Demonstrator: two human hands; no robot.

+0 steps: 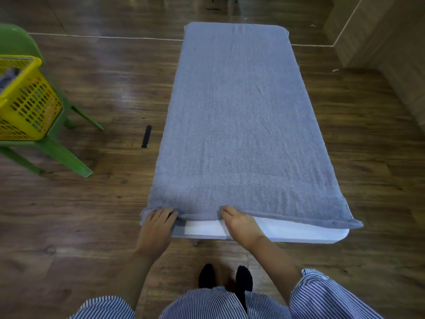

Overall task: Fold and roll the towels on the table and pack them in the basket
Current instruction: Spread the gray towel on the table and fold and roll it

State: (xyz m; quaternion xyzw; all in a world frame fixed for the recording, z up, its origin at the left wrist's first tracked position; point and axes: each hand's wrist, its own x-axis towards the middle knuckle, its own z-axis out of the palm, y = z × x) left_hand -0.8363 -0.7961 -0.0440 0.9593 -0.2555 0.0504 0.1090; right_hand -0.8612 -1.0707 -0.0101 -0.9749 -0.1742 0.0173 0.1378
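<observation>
Far left of the frame, the yellow basket (27,97) sits on a green chair (53,139), well apart from the work, so that's where the roll ends up later. In the middle, the grey towel (241,116) lies flat along the white surface (299,231), covering nearly all of it. At bottom center the left hand (156,229) has its fingers (166,214) curled onto the near hem at the corner. The right hand (241,224) pinches the same hem at about the middle. Looks like the roll is just starting. I'd say keep both hands level and tuck that first turn tight, otherwise it'll go cone-shaped. Maybe slide the right hand further right too.
</observation>
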